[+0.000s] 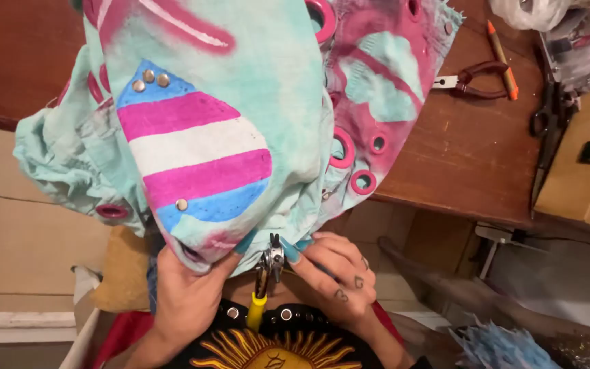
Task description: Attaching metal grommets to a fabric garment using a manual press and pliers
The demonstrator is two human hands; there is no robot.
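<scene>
At the near edge of the brown wooden bench [472,157], the left hand [186,297] pinched the hem of the turquoise-and-pink painted studded fabric garment [240,89] while the right hand [339,277] closed its fingers around yellow-handled metal pliers [266,273], seemingly mid stud-setting, needing a steady squeeze.

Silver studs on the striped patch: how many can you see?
4: three clustered at the striped patch's top blue corner, one near its lower edge. Folds may hide more.

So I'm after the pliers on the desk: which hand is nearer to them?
Right. The right hand sits below and left of the pliers, at the cloth's lower edge; the left hand is farther left.
</scene>
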